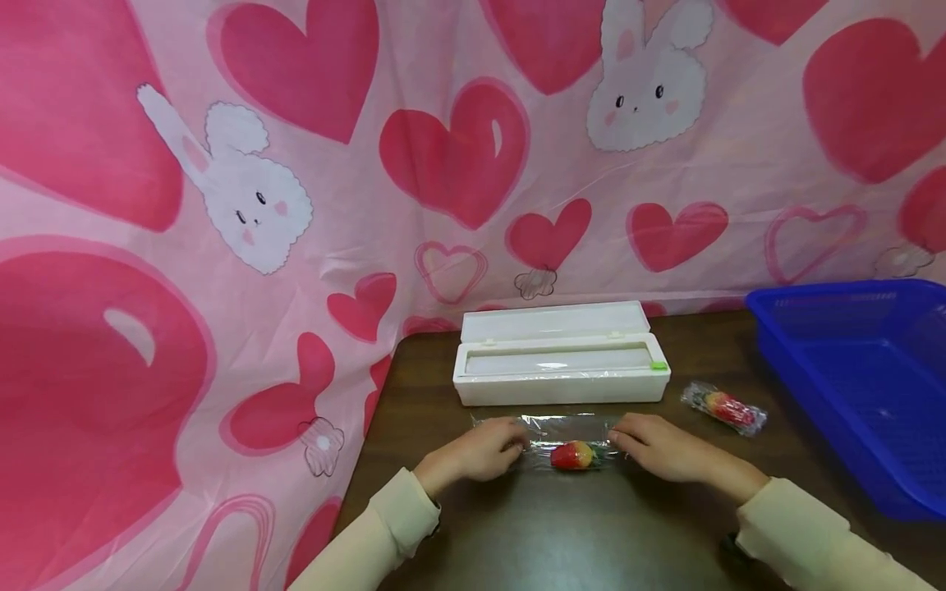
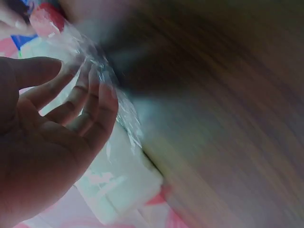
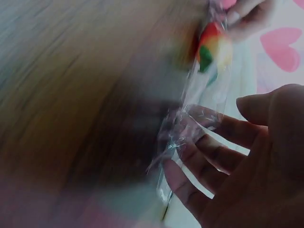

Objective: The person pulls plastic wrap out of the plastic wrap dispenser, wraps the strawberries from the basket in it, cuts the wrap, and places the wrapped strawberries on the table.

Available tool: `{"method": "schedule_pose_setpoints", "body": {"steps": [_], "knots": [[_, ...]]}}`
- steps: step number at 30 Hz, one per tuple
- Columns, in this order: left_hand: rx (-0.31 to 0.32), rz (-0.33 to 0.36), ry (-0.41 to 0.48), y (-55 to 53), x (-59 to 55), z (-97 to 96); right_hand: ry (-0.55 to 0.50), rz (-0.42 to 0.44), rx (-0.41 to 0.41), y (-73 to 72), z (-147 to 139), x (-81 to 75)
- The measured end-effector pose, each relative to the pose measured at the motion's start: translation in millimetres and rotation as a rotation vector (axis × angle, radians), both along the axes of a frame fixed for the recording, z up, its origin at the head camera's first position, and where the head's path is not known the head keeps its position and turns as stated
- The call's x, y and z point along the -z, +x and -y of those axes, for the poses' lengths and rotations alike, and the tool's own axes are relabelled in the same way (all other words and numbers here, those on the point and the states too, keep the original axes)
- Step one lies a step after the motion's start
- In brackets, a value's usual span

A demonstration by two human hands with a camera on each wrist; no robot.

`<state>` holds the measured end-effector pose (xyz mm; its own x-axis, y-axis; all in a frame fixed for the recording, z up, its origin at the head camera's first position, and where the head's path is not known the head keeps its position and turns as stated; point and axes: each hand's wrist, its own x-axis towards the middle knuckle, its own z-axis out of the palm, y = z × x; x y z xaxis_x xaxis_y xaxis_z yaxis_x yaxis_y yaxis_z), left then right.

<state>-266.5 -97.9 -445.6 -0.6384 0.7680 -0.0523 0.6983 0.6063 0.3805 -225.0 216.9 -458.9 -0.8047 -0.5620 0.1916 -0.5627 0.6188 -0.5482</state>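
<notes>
A red-and-yellow toy strawberry (image 1: 572,455) with green leaves lies on clear plastic film (image 1: 565,426) in front of the white box. At the film's left end is my left hand (image 1: 493,447); in the left wrist view its fingertips (image 2: 110,92) touch the crinkled film, the thumb standing apart. My right hand (image 1: 658,446) is at the other end. The right wrist view shows its loosely bent fingers (image 3: 180,185) against the film, also with the thumb away from them. Between both hands, the strawberry (image 3: 216,45) shows through the film.
Behind the hands stands a long white film box (image 1: 562,389), its lid (image 1: 554,322) raised and a green tab at its right end. A wrapped toy strawberry (image 1: 727,408) lies right of it. A blue plastic basket (image 1: 820,410) occupies the table's right side. Heart-printed cloth (image 1: 443,271) hangs behind.
</notes>
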Motion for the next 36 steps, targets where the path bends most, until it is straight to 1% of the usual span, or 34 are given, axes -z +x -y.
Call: {"method": "schedule_pose_setpoints", "body": {"steps": [3,7,10,13,14,16,18,19,22,24,25,27,31,36], "knots": [[-0.025,-0.001,0.018,-2.1,-0.9,11.3,-0.006,0.011,0.056,2.4,-13,0.2],[-0.044,0.014,0.038,-2.8,-3.5,26.7,0.035,-0.003,0.100,6.5,-28,-2.2],[-0.048,0.022,0.046,-0.9,-5.2,35.8,0.090,0.009,0.125,10.5,-34,-5.0],[-0.069,0.015,0.052,4.6,-6.9,42.8,0.145,0.011,0.155,16.4,-38,-9.3],[-0.073,0.009,0.053,6.9,-7.5,44.2,0.164,-0.007,0.166,18.7,-39,-10.7],[-0.076,-0.017,0.051,12.3,-8.6,45.2,0.192,-0.073,0.180,23.7,-39,-13.1],[-0.063,-0.065,0.032,17.5,-8.6,43.9,0.217,-0.157,0.172,28.4,-36,-14.1],[-0.046,-0.097,0.019,19.5,-7.8,42.3,0.229,-0.204,0.162,30.6,-34,-13.4],[-0.006,-0.185,-0.041,23.7,-3.7,37.6,0.262,-0.335,0.073,35.3,-27,-7.8],[0.006,-0.216,-0.071,24.8,-0.6,35.4,0.279,-0.393,0.013,36.6,-23,-1.7],[0.009,-0.221,-0.082,25.0,0.7,34.7,0.283,-0.412,-0.008,37.3,-22,1.3],[0.007,-0.224,-0.099,24.8,2.7,34.2,0.275,-0.425,-0.030,37.9,-22,6.6],[0.003,-0.216,-0.104,23.9,4.1,35.0,0.245,-0.428,-0.011,39.4,-27,13.0],[0.006,-0.217,-0.064,23.6,3.6,37.5,0.200,-0.403,-0.002,37.4,-33,14.8]]}}
